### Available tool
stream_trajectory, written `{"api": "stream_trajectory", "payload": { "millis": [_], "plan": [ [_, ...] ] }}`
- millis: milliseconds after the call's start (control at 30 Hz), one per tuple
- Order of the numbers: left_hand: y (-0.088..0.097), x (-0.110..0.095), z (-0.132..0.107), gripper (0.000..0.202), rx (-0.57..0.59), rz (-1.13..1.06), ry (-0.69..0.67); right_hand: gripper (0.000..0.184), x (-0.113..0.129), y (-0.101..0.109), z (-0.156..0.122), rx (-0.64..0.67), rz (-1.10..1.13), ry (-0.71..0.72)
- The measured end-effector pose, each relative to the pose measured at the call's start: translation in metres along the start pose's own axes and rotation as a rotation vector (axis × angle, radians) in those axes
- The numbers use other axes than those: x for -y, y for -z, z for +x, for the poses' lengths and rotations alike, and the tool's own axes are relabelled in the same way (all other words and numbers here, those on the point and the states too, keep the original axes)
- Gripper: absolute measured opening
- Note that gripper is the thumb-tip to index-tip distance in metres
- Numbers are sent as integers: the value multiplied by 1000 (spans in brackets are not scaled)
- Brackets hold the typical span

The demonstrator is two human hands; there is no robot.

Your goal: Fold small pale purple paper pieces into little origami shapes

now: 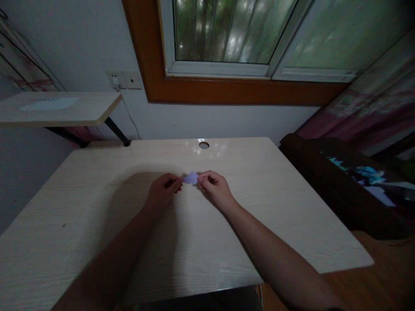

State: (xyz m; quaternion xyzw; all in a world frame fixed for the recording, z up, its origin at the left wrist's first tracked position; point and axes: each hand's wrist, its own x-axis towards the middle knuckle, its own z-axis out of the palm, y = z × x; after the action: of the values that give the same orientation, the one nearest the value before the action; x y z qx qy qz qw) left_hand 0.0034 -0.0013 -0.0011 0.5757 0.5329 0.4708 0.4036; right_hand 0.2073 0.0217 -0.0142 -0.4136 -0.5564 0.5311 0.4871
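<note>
A small piece of folded purple paper [192,178] is stretched between my two hands, just over the middle of the pale wooden desk [201,242]. Its left tip is pinched between the thumb and fingers of my left hand [164,188]. My right hand [216,186] pinches the right end in the same way. The paper has an angular outline with a point at the top; its finer folds are too small to make out. Fingertips cover both ends of it.
A raised shelf [97,113] on black legs stands at the desk's back left. Near the rear edge is a round cable hole [204,145]. A wall socket [123,80] has a white cord. Dark furniture [324,172] holding assorted items stands right of the desk, below a curtain [366,103].
</note>
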Motion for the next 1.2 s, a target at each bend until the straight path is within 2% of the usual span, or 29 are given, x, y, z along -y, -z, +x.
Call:
{"api": "stream_trajectory", "payload": {
  "millis": [700,867,1033,1200],
  "plan": [
    [0,-7,-1,27,75,-10,-23,16,5,-1,1,-30,55,-29],
    [-1,0,1,28,24,-81,-13,15,6,0,1,-77,-7,-7],
    [-1,1,-1,35,4,-147,29,18,5,0,-1,-126,-126,95],
    [-1,-3,-4,43,100,-168,94,17,6,0,-5,-132,-228,219]
  ]
}}
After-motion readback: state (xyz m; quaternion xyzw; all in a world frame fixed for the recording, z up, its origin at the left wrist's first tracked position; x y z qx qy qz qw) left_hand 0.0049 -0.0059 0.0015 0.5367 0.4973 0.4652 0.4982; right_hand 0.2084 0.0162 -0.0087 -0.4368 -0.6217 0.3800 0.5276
